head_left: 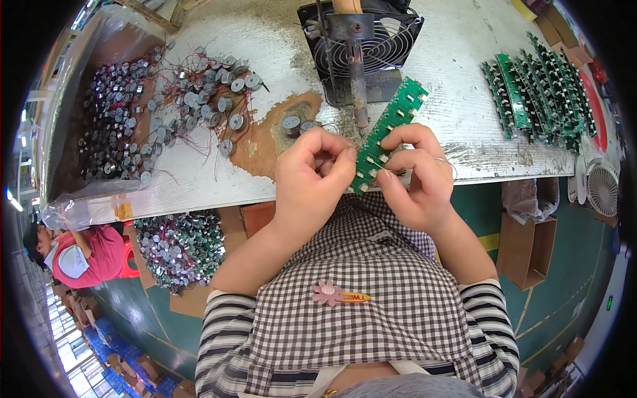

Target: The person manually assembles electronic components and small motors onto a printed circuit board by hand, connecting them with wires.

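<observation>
Bright, even light on tabletop — white glare on floor; edges bent, corners black.

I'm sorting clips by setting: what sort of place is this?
Probably an electronics assembly workshop: a green circuit board is being held, round wired parts are heaped on the left of the bench, and what looks like a soldering iron points down near the board.

Passable right of the fan, over bare tabletop, as far as the stacked boards. Blocked immediately in front of the fan by the upright soldering iron; nearer still, by the left hand, green circuit board and right hand. Passable narrowly left of the fan, before loose wired metal discs.
</observation>
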Demonstrator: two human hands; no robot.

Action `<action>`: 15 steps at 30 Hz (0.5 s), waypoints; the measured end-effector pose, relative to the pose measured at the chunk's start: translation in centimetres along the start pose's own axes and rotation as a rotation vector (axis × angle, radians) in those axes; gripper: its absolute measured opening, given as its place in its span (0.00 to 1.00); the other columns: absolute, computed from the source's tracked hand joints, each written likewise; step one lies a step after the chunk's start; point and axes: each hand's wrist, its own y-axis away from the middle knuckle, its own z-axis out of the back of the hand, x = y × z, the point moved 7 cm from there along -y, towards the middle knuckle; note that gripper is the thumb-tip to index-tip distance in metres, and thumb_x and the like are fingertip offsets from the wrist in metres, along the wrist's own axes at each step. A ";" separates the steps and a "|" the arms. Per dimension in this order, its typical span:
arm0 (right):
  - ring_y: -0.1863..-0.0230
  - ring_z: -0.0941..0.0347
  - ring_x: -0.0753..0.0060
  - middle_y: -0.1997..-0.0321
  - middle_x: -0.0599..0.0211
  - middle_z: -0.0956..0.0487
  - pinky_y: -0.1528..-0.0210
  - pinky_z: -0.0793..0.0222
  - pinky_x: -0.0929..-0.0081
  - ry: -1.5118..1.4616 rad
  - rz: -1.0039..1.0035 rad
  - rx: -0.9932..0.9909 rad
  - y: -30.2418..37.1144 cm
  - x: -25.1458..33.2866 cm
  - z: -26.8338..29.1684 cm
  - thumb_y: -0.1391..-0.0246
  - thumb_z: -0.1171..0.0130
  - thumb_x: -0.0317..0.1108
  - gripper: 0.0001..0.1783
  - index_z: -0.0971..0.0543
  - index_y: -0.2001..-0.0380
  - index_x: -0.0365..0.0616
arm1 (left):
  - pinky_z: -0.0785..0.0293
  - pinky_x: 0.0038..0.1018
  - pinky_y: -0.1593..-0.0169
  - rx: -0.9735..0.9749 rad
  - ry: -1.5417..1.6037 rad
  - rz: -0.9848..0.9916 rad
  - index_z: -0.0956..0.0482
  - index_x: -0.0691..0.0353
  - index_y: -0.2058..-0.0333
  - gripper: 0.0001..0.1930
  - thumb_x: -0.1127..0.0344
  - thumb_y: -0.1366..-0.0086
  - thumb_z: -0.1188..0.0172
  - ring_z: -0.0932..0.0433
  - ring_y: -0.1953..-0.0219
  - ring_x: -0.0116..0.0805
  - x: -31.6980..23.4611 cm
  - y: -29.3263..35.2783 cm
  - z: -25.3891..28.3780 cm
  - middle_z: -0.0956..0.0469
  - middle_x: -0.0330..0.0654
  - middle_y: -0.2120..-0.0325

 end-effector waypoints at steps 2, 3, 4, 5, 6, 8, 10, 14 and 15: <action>0.71 0.28 0.70 0.65 0.53 0.26 0.73 0.32 0.80 -0.025 0.011 -0.010 0.0 0.0 0.1 0.60 0.40 0.16 0.08 0.27 0.76 0.36 | 0.39 0.13 0.76 0.017 0.012 -0.007 0.26 0.66 0.73 0.03 0.75 0.43 0.40 0.36 0.79 0.12 -0.2 -0.1 -0.1 0.23 0.33 0.74; 0.72 0.29 0.71 0.65 0.54 0.26 0.74 0.33 0.80 -0.022 0.016 -0.006 0.0 0.0 0.1 0.59 0.40 0.16 0.08 0.27 0.75 0.36 | 0.39 0.13 0.76 0.034 0.023 -0.013 0.25 0.66 0.72 0.03 0.74 0.43 0.40 0.36 0.79 0.12 -0.3 -0.1 -0.2 0.24 0.33 0.75; 0.73 0.29 0.72 0.65 0.54 0.26 0.75 0.33 0.81 -0.019 0.022 -0.002 0.0 0.0 0.0 0.59 0.40 0.16 0.07 0.27 0.75 0.35 | 0.39 0.13 0.76 0.034 0.024 -0.012 0.25 0.66 0.72 0.03 0.74 0.43 0.40 0.36 0.79 0.12 -0.2 -0.2 -0.2 0.24 0.33 0.75; 0.73 0.29 0.72 0.65 0.54 0.26 0.75 0.33 0.81 -0.018 0.021 -0.002 0.0 0.1 -0.1 0.59 0.40 0.16 0.07 0.27 0.75 0.35 | 0.39 0.13 0.76 0.031 -0.007 -0.021 0.25 0.66 0.72 0.03 0.74 0.43 0.40 0.36 0.79 0.12 -0.1 -0.3 -0.2 0.24 0.32 0.76; 0.74 0.29 0.73 0.66 0.54 0.26 0.75 0.34 0.81 -0.016 -0.002 -0.005 -0.1 0.1 -0.1 0.58 0.40 0.16 0.07 0.27 0.75 0.35 | 0.39 0.13 0.76 0.027 -0.040 -0.029 0.25 0.66 0.72 0.03 0.74 0.43 0.40 0.36 0.79 0.12 -0.1 -0.3 -0.2 0.25 0.32 0.76; 0.75 0.30 0.74 0.66 0.55 0.26 0.76 0.34 0.81 -0.015 -0.026 -0.007 -0.1 0.0 -0.2 0.57 0.40 0.16 0.07 0.27 0.75 0.35 | 0.39 0.13 0.76 0.024 -0.035 -0.027 0.25 0.66 0.73 0.03 0.74 0.43 0.40 0.36 0.79 0.12 -0.2 -0.2 -0.2 0.25 0.32 0.76; 0.77 0.31 0.75 0.66 0.55 0.26 0.77 0.35 0.82 -0.004 -0.016 -0.028 0.0 -0.3 -0.2 0.56 0.40 0.16 0.07 0.27 0.74 0.35 | 0.39 0.13 0.76 0.023 -0.029 -0.025 0.25 0.66 0.73 0.03 0.74 0.43 0.40 0.36 0.79 0.12 -0.3 -0.3 -0.3 0.26 0.31 0.77; 0.76 0.30 0.75 0.66 0.56 0.26 0.77 0.35 0.82 -0.001 -0.052 -0.030 -0.6 -0.4 -0.2 0.56 0.40 0.16 0.07 0.27 0.74 0.35 | 0.39 0.13 0.76 0.001 0.025 -0.048 0.26 0.66 0.73 0.03 0.75 0.43 0.40 0.36 0.79 0.12 -0.5 -0.8 -0.3 0.25 0.32 0.76; 0.75 0.30 0.74 0.66 0.56 0.26 0.77 0.35 0.82 0.029 0.000 -0.026 -1.0 -0.1 -0.2 0.57 0.40 0.16 0.07 0.27 0.74 0.35 | 0.39 0.13 0.76 0.001 0.049 -0.080 0.26 0.66 0.74 0.03 0.75 0.43 0.40 0.36 0.79 0.12 -0.8 -0.9 -0.3 0.24 0.33 0.76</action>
